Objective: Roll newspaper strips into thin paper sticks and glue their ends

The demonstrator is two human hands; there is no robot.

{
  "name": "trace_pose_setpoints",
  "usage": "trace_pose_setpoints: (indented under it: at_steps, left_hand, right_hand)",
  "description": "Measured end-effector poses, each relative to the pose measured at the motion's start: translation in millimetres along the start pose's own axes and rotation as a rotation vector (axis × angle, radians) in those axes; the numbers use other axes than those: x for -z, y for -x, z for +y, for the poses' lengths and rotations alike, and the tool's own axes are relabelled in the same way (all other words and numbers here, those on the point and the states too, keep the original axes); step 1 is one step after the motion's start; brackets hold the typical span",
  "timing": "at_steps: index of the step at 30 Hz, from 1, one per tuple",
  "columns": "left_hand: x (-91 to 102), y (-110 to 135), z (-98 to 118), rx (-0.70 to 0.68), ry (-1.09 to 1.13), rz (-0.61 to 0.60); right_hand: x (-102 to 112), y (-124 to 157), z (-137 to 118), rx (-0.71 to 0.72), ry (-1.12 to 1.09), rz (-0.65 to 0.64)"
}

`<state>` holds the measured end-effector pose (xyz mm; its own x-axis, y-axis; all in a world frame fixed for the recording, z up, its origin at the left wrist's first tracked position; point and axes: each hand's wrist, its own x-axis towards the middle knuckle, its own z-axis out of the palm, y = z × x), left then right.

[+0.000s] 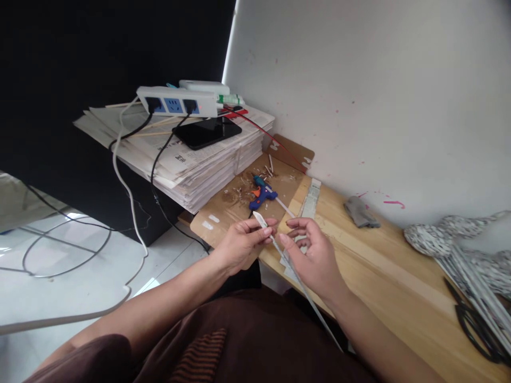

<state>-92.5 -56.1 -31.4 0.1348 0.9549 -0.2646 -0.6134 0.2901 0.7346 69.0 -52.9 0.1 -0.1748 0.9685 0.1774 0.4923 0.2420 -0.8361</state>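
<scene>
My left hand pinches the upper end of a long thin rolled paper stick, near its white slanted tip. My right hand curls around the same stick just below, fingertips touching it. The stick slants down to the right past my right wrist towards my lap. Just beyond my hands a blue and orange glue gun lies on a brown cardboard sheet with dried glue scraps.
A wooden table runs along a white wall. A newspaper stack carries a power strip and a dark phone; cables hang to the floor. A grey cloth, a bundle of paper sticks and black scissors lie at right.
</scene>
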Motion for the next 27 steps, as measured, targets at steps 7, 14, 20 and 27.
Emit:
trace_pose_setpoints:
  at_steps: [7,14,20,27]
  left_hand:
    - [-6.2,3,-2,-0.060,0.030,-0.043]
    - [-5.7,3,-1,-0.034,0.107,-0.040]
    - [2.8,-1,-5,0.008,0.156,0.027]
    - [16.9,-3,-4,0.006,0.173,0.049]
  right_hand:
    - [-12,-23,-21,0.374,0.329,0.012]
    - [-19,-34,-17,0.164,0.218,-0.037]
    - [-19,-39,-14,-0.114,0.004,-0.127]
    - [-27,-64,5,-0.300,-0.247,-0.288]
